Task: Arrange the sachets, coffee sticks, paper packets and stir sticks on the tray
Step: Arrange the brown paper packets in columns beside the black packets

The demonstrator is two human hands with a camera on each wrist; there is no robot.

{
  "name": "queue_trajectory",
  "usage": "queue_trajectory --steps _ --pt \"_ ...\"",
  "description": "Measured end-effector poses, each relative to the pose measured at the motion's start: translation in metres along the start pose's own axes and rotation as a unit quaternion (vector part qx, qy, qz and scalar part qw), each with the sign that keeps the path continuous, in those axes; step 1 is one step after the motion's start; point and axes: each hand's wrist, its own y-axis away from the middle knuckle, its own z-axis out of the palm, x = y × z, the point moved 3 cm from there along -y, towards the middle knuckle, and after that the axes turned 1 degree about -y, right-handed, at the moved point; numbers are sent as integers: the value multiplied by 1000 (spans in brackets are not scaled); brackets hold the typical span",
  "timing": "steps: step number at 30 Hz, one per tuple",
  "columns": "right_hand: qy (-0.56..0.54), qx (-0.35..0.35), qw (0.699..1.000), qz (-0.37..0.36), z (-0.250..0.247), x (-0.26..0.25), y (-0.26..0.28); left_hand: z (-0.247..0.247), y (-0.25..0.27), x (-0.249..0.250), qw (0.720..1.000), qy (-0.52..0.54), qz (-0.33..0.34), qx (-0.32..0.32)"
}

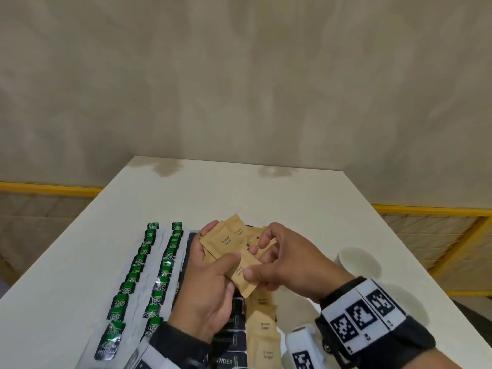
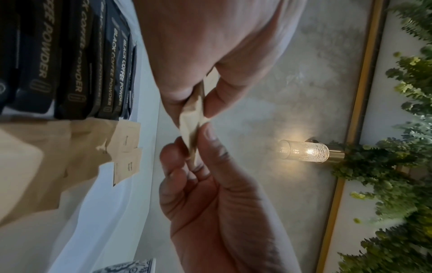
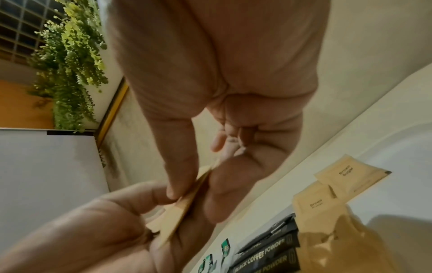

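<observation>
pale mottled wall [image 1: 239, 75] fills the far side, with a yellow rail [image 1: 431, 209] low along it; the wrist views add trailing green foliage [image 2: 397, 184] and a lit glass wall lamp [image 2: 304, 151]. below that runs a white table [image 1: 239, 193], where the goods are laid out; i cannot make out a tray edge under them.

on the table, two columns of green tea sachets [image 1: 149, 265] run down the left side, a column of black coffee sticks [image 2: 77, 59] sits just right of them, and a line of brown sugar packets [image 1: 265, 326] lies beside the coffee. a white cup [image 1: 359, 261] stands well apart to the right. no stir sticks show.

left hand [image 1: 210, 283] holds a fanned bundle of brown packets [image 1: 226, 241], thumb pressed over the stack and fingers curled behind. right hand [image 1: 282, 259] pinches one packet [image 1: 241, 272] between thumb and fingers, at the near edge of the bundle.

by my reading the sugar-packet step is in hand, with one packet being peeled from the bundle. the next move likely calls for drawing it free without dragging its neighbours, then laying it flat in line with the row, overlapping neatly. thin paper could slip or pull out in twos.
</observation>
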Motion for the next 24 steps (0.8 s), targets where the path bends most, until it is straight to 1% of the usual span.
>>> queue_trajectory --steps 5,7,9,11,13,17,18,19,21,23,24 --pt "-4 6 1000 7 0 8 6 3 2 -1 1000 19 25 3" --pt "9 3 1000 12 -2 13 8 1 2 -1 999 20 29 17" --pt "-2 6 1000 22 -5 18 10 -3 0 0 999 9 31 34" --pt "-33 13 999 28 -8 24 13 -5 0 2 999 4 31 45" --pt "-70 14 997 40 -9 28 15 -7 0 3 999 -1 30 41" --pt "-179 -6 979 100 -5 34 19 -7 2 4 999 -13 39 32" --pt "-189 -3 976 111 -5 35 20 -6 3 5 998 -18 45 29" --pt "-185 8 975 119 -6 36 21 -5 4 6 998 -24 49 27" --pt "-140 54 981 123 -11 41 21 -5 4 7 998 -24 50 27" --pt "-49 117 986 108 -20 45 19 -7 3 9 998 -14 47 31" --pt "2 150 984 101 -25 48 17 -8 2 9 998 -11 45 32"
